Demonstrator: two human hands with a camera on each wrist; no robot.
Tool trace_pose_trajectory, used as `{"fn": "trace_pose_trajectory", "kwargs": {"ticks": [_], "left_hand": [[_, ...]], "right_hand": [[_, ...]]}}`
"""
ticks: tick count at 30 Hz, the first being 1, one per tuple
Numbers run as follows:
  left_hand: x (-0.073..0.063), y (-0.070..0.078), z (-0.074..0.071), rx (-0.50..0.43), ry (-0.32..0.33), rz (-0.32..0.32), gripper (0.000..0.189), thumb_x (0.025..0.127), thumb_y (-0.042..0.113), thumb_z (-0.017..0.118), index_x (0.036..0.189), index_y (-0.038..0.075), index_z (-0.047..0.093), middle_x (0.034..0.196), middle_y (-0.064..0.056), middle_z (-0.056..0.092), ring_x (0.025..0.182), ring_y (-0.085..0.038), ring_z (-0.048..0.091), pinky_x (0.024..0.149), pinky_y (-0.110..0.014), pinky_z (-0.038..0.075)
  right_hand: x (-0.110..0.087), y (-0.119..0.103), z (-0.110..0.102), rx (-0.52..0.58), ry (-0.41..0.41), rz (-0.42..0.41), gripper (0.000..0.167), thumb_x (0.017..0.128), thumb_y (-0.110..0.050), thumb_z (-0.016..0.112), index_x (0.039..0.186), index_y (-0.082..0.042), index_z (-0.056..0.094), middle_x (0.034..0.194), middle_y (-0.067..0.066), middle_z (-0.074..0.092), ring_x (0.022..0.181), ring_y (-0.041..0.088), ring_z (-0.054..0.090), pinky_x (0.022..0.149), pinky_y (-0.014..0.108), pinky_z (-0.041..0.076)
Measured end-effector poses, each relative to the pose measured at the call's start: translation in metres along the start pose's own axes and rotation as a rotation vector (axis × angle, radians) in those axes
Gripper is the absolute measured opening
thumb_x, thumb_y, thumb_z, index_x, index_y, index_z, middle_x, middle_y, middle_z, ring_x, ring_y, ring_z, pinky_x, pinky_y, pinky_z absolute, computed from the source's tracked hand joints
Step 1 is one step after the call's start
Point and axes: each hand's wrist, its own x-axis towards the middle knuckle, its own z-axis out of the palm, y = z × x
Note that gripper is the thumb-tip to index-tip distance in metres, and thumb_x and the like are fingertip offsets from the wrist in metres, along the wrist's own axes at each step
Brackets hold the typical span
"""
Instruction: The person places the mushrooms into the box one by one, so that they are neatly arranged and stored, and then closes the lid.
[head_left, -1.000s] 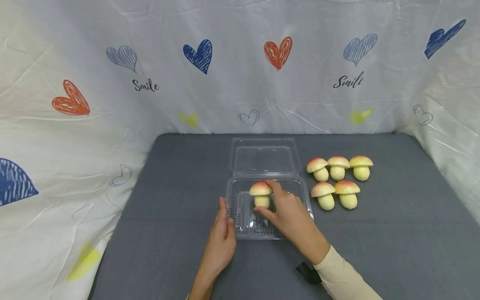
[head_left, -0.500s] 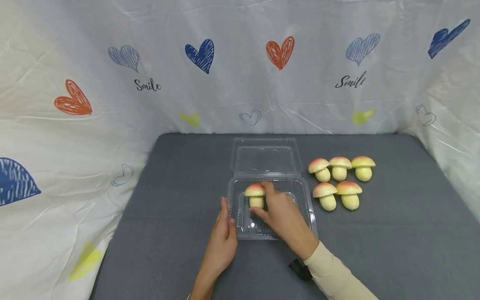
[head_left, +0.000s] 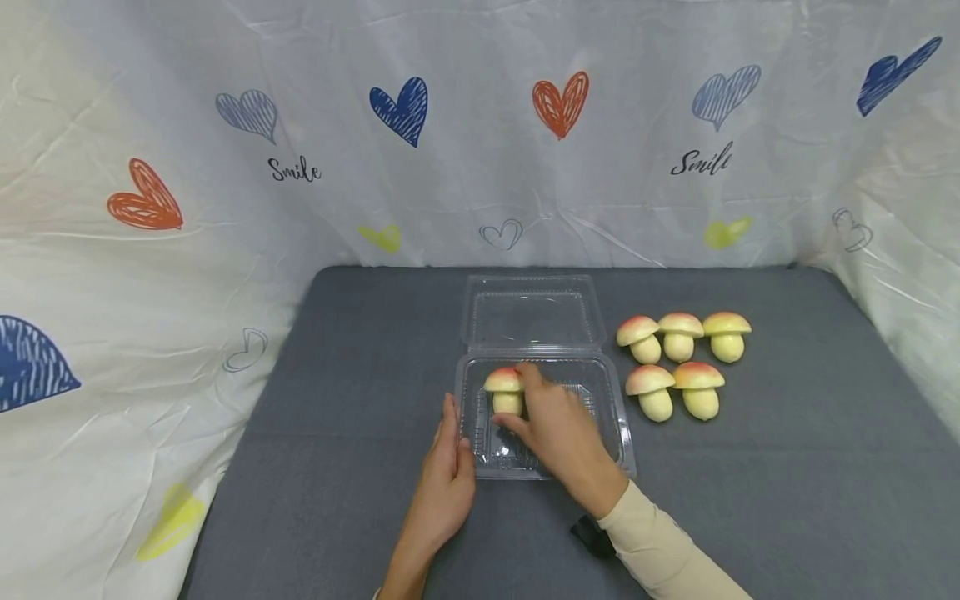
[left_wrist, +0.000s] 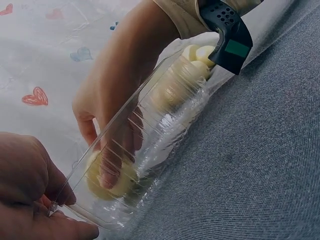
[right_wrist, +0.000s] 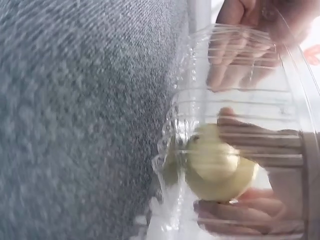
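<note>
1. Right grip (head_left: 561,429): thumb and fingers clamped on a toy mushroom (head_left: 506,396), thumb near the stem end, forefinger on the cap.
2. Mushroom sits inside the left part of the clear container (head_left: 622,429); whether it touches the floor there, cannot tell.
3. Left grip (head_left: 444,487) pinches the container's left rim.
4. Handling, judged: light, fairly firm, smooth, may dent; best held cap to stem end. Container likely thin, flexible.
5. Mushroom's long axis runs fore-and-aft: cap away from the person, stem toward.

Mushroom (head_left: 506,392) in container (head_left: 612,396), five mushrooms (head_left: 694,377) right
</note>
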Motion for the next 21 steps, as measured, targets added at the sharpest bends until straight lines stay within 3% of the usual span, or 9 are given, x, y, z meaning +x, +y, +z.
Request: {"fn": "trace_pose_trajectory", "kwargs": {"ticks": [6, 21], "left_hand": [[-0.001, 0.000, -0.001, 0.000, -0.007, 0.009, 0.067, 0.108, -0.004, 0.045, 0.168, -0.002, 0.013, 0.172, -0.025, 0.019, 0.159, -0.036, 0.019, 0.126, -0.057, 0.018], [0.000, -0.002, -0.003, 0.001, -0.021, 0.006, 0.067, 0.109, -0.003, 0.044, 0.167, -0.003, 0.012, 0.173, -0.024, 0.018, 0.159, -0.034, 0.018, 0.126, -0.056, 0.018]], "right_hand": [[0.001, -0.004, 0.004, 0.001, 0.000, -0.010, 0.078, 0.079, -0.042, 0.093, 0.136, -0.001, 0.057, 0.093, 0.020, 0.076, 0.067, 0.038, 0.073, 0.053, 0.050, 0.056], [0.003, -0.012, 0.010, 0.000, 0.000, -0.024, 0.075, 0.081, -0.044, 0.092, 0.134, -0.005, 0.056, 0.088, 0.017, 0.076, 0.067, 0.037, 0.074, 0.049, 0.047, 0.053]]}}
